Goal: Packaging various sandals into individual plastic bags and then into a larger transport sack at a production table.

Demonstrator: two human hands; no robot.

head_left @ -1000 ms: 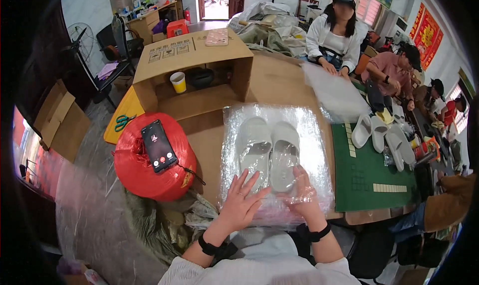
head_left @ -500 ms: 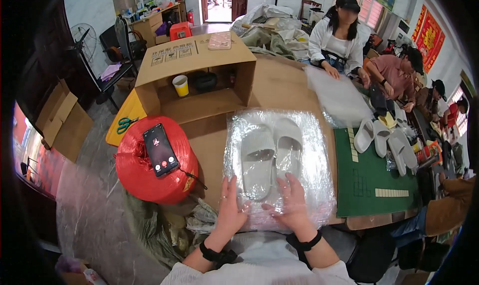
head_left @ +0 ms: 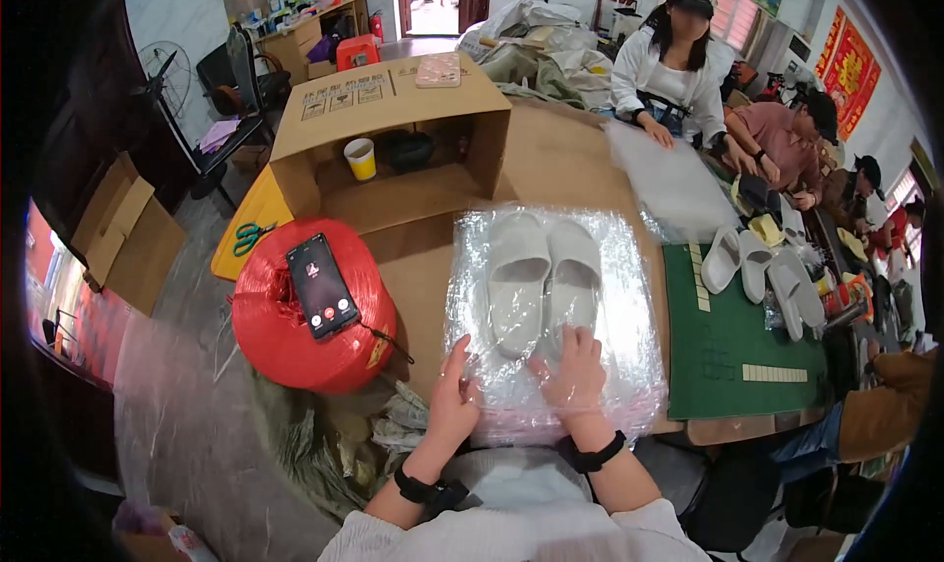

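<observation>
A pair of light grey slide slippers (head_left: 518,311) lies side by side, toes pointing away from me, on a stack of clear plastic bags (head_left: 629,336). Shiny film shows around the heels; how much of the pair it covers, I cannot tell. My left hand (head_left: 452,402) is at the stack's near left edge, its thumb and fingers apart, left of the heels. Just behind the right slipper's heel, my right hand (head_left: 574,375) rests on the plastic with its fingers extended and slightly bent. Thin film seems to lie across part of that hand.
Left of the stack is a red twine roll (head_left: 265,351) with a phone (head_left: 322,285) on it. Behind stands an open cardboard box (head_left: 388,119) holding a yellow cup (head_left: 360,159). A green mat (head_left: 737,385) and more slippers (head_left: 755,265) lie right; co-workers sit beyond.
The slippers have shifted away from me across the bags, and their upper parts show with less glare. My right hand has moved slightly forward; my left fingers are bent more.
</observation>
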